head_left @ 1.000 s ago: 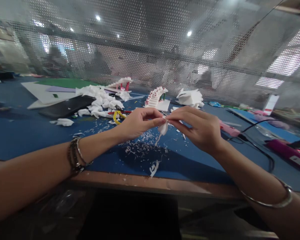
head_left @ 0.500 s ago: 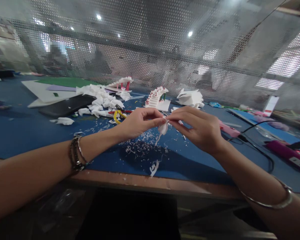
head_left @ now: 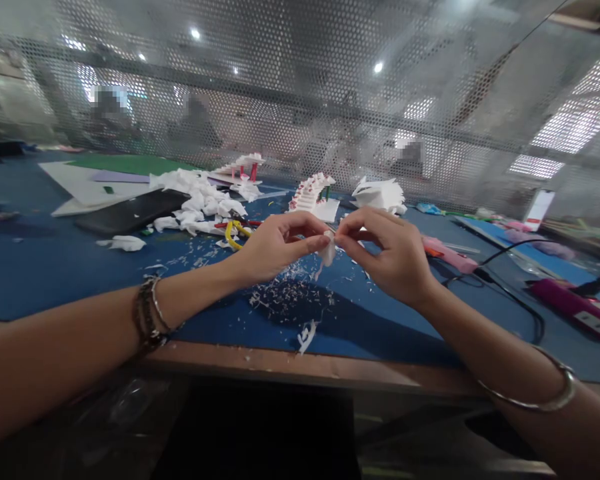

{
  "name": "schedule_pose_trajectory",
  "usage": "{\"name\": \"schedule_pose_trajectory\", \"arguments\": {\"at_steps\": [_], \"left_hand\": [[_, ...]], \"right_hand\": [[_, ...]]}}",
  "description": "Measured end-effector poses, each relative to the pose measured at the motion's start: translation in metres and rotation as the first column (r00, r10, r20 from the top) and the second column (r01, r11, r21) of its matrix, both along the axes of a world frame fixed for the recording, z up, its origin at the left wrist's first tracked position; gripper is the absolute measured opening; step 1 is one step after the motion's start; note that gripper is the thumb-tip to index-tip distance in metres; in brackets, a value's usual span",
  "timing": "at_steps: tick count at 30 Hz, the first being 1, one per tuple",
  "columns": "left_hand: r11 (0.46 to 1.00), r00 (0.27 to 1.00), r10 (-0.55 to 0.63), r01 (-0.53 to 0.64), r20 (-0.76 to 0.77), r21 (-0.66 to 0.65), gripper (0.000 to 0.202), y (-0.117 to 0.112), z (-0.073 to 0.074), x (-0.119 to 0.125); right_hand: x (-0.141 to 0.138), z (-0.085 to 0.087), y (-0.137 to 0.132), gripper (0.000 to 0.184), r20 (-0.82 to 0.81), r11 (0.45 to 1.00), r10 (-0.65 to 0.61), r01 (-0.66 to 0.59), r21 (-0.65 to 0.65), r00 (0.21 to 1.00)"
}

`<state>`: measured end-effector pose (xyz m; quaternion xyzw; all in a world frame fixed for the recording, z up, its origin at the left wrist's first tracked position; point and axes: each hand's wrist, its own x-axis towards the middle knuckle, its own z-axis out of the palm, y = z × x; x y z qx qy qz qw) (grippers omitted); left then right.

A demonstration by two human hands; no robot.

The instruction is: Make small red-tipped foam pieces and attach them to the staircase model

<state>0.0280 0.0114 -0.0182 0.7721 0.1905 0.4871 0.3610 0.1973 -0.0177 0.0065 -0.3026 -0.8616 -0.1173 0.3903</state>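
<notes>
Between my two hands, above the blue tabletop, is a small crumpled piece of white tissue paper. My left hand pinches it between thumb and fingertips. From the other side, my right hand has its thumb and index fingertip closed on the tissue's edge. A thin torn end hangs down below the fingers. Under the hands lie many tiny white paper shreds. Nearer the table edge is a torn white strip. Behind the hands stands a small white staircase model with red bits along it.
A pile of crumpled tissue, a black flat case and yellow-handled scissors or pliers lie to the left. At the right are a pink glue gun, black cables, a purple power strip and a propped phone. A perforated metal screen stands behind.
My right hand has shifted slightly left, its fingers more curled at the tissue. The tissue looks more bunched, with a shorter hanging end. My left hand keeps its pinch.
</notes>
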Motion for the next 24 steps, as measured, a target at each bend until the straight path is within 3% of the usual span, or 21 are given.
{"name": "schedule_pose_trajectory", "arguments": {"at_steps": [8, 12, 17, 24], "left_hand": [[0.966, 0.988, 0.152, -0.141, -0.037, 0.216, 0.012, -0.004, -0.002, -0.001], [0.941, 0.976, 0.216, -0.199, -0.035, 0.273, 0.014, -0.011, 0.001, 0.0], [0.938, 0.973, 0.22, -0.191, -0.07, 0.29, 0.015, -0.013, 0.003, -0.001], [0.905, 0.966, 0.248, -0.203, -0.074, 0.373, 0.014, -0.01, 0.004, -0.004]], "right_hand": [[-0.005, -0.006, 0.002, 0.009, -0.263, 0.946, 0.008, -0.093, -0.31, 0.965], [-0.007, -0.007, 0.0, 0.01, -0.345, 0.943, 0.005, -0.119, -0.312, 0.939], [-0.008, -0.007, 0.0, 0.018, -0.439, 0.908, 0.014, -0.195, -0.37, 0.898], [-0.006, -0.006, 0.002, 0.014, -0.457, 0.865, 0.047, -0.265, -0.427, 0.888]]}}
